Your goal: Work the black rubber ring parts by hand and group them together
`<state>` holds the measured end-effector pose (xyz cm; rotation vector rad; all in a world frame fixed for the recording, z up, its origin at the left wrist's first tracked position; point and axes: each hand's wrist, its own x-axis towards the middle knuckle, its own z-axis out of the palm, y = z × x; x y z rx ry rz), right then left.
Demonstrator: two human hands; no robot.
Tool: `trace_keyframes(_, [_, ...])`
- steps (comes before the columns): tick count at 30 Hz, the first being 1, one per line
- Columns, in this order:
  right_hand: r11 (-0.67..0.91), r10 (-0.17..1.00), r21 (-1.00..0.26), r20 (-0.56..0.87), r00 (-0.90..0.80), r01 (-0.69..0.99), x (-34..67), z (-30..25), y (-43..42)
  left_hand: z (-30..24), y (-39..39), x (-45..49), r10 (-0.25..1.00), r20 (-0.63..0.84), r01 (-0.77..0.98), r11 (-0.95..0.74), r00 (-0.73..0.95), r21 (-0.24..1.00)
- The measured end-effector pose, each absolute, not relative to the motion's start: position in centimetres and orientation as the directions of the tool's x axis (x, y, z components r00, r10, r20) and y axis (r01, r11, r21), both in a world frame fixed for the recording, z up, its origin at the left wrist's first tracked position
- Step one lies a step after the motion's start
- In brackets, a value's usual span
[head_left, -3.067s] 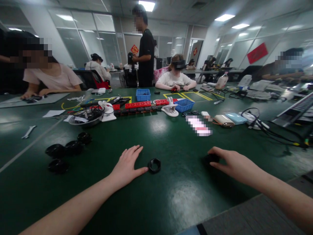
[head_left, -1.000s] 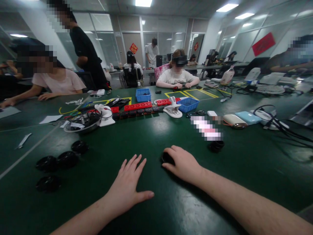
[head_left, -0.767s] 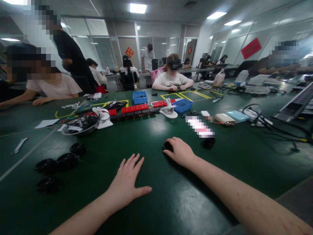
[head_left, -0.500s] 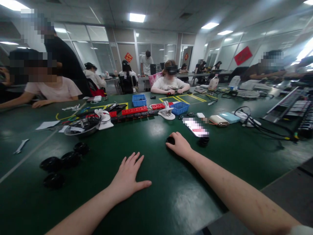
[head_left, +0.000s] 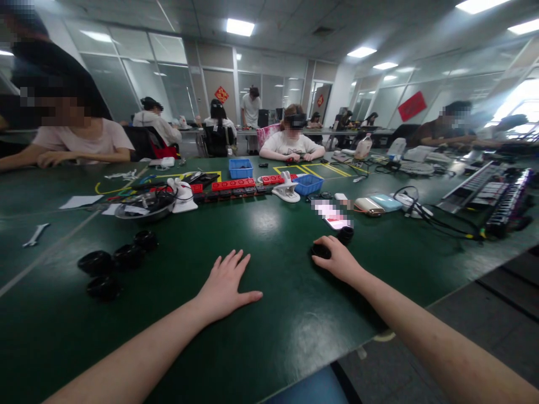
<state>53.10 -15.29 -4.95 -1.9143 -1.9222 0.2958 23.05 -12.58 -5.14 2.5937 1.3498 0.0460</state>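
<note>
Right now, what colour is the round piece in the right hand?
The round piece is black, seen in the head view.

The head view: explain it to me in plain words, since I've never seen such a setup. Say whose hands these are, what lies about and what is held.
There is no machine: these are one person's bare hands, filmed by a camera worn on that person's head. The left hand is spread palm down and holds nothing. The right hand is closed around a small black piece; another black part sits by the near end of a phone. The green table also bears four black rounded parts at the left, a wrench, a metal bowl and two blue baskets.
</note>
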Motion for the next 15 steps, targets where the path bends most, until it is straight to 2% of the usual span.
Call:
trace_keyframes(7, [0.019,1.000,-0.509,0.008,-0.017,0.860,58.1,-4.1,-20.8,-5.6,-12.3,23.0,0.809,-0.066,0.801,-0.561,0.584,0.211])
trace_keyframes(15, [-0.088,0.996,-0.511,-0.052,0.072,0.855,65.4,-3.8,-23.1,-5.5,-12.4,23.0,0.817,-0.077,0.810,-0.548,0.572,0.206])
